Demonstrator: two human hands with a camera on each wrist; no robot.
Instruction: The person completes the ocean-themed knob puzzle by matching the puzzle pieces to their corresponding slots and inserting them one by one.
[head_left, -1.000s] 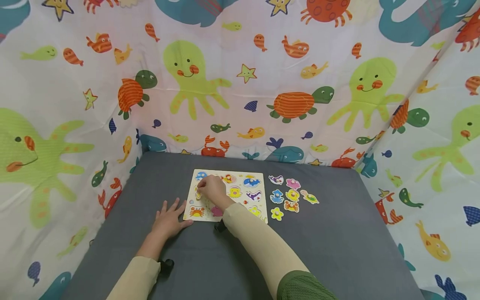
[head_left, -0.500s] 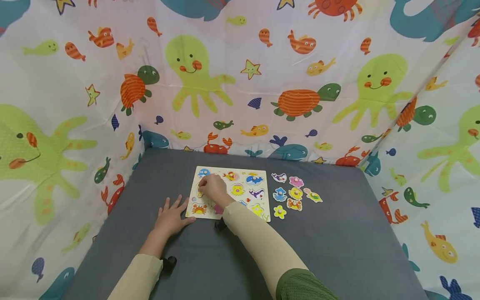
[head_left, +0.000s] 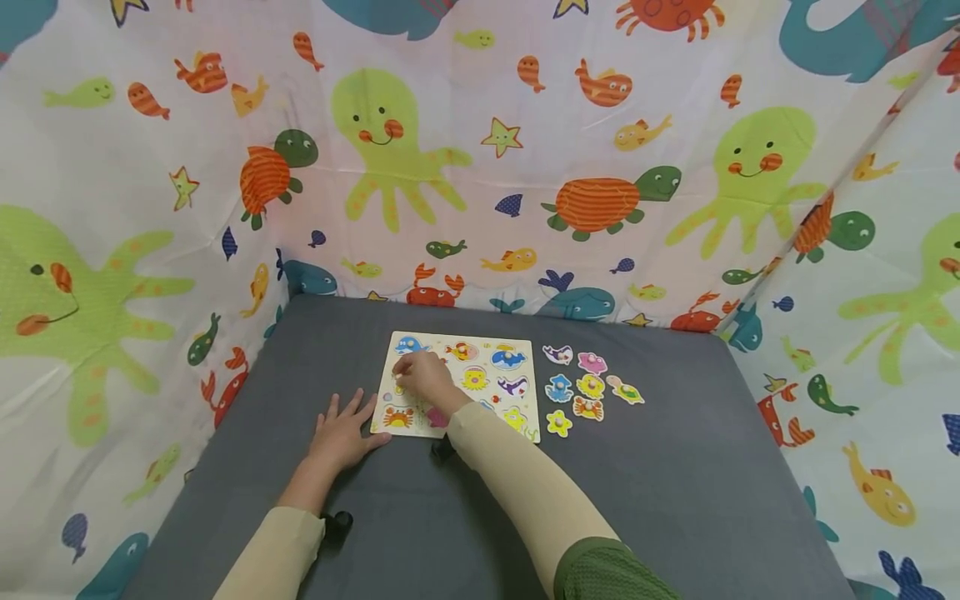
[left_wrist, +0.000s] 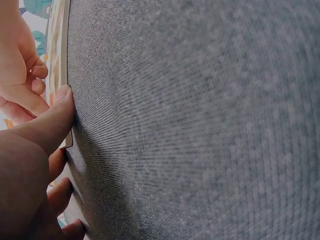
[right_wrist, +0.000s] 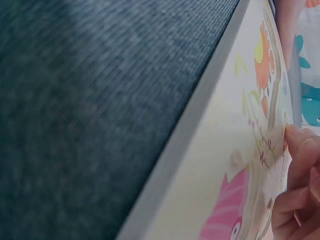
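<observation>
A cream-coloured peg puzzle board [head_left: 450, 427] with sea-animal pictures lies on the grey cloth. Over its left side, my right hand [head_left: 429, 379] pinches a small yellowish puzzle piece [head_left: 399, 388], mostly hidden by the fingers in the head view. In the right wrist view, the bent fingers [right_wrist: 300, 165] come down right at the board's surface, near a printed orange crab [right_wrist: 263, 62]. My left hand [head_left: 341, 437] lies with fingers spread on the cloth at the board's lower left corner. Its thumb [left_wrist: 55, 117] touches the board's edge in the left wrist view.
Right of the board lie several loose puzzle pieces, among them a purple whale [head_left: 557, 355], a pink piece [head_left: 592, 362], a blue octopus [head_left: 558, 388], a turtle [head_left: 625, 390], a crab [head_left: 588, 408] and a yellow star [head_left: 558, 423]. A sea-animal curtain [head_left: 480, 200] surrounds the table.
The head view has shifted slightly. My right fingers have shifted a little at the same spot on the board, and the left hand keeps its place at the corner.
</observation>
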